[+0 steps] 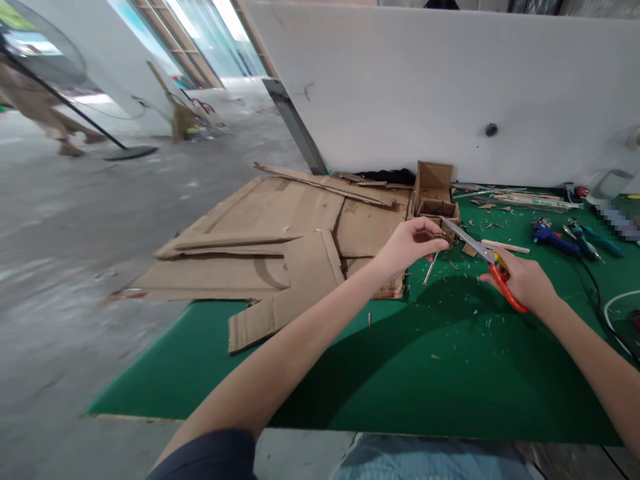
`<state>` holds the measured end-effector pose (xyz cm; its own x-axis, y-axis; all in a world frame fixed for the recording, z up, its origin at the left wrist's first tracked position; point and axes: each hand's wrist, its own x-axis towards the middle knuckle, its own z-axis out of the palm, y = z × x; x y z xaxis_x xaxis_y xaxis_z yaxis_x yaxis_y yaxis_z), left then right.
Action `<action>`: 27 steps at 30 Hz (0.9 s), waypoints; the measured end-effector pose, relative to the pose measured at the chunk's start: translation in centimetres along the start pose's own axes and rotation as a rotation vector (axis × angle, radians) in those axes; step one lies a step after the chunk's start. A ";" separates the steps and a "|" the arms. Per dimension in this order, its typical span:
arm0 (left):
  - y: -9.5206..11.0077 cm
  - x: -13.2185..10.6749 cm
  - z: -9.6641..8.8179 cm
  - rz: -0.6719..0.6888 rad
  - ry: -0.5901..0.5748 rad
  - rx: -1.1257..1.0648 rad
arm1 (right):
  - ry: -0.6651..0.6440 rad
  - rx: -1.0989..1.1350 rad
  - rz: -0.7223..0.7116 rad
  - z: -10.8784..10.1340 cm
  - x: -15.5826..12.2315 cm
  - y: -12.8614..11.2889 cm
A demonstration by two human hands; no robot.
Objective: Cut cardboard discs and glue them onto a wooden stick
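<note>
My left hand (411,248) pinches a small brown cardboard piece (443,237) at its fingertips, above the green table. Below those fingers is a thin pale rod (429,269); whether it is held or lies on the table I cannot tell. My right hand (525,277) grips scissors (473,241) by their red and yellow handles. The blades point left toward the cardboard piece, their tips close to my left fingers. Just behind my left hand stands a small open cardboard box (434,183), partly covered by it.
Flat cardboard sheets (280,267) cover the table's left part. Cardboard scraps and thin strips (525,198) lie toward the back. At right are a blue-handled tool (555,237) with a cable, and pliers (583,241). A white panel (425,93) rises behind. A person walks beyond, near a fan.
</note>
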<state>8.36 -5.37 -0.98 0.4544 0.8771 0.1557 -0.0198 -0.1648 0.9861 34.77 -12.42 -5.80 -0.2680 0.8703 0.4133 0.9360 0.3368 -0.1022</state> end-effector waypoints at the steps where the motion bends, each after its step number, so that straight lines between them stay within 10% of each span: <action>1: 0.0 0.0 0.0 0.008 0.002 0.004 | -0.003 0.004 0.015 0.0 0.0 0.1; 17: 0.4 -0.6 0.2 0.407 0.031 0.229 | -0.090 -0.197 0.640 -0.1 1.4 2.8; 27: -0.8 -0.4 0.1 0.702 0.112 0.523 | -0.300 -0.087 0.768 0.7 1.9 4.9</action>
<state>8.25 -5.67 -1.79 0.3996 0.5308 0.7473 0.1613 -0.8433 0.5127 38.73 -8.91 -6.13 0.4156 0.9095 -0.0033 0.8941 -0.4092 -0.1819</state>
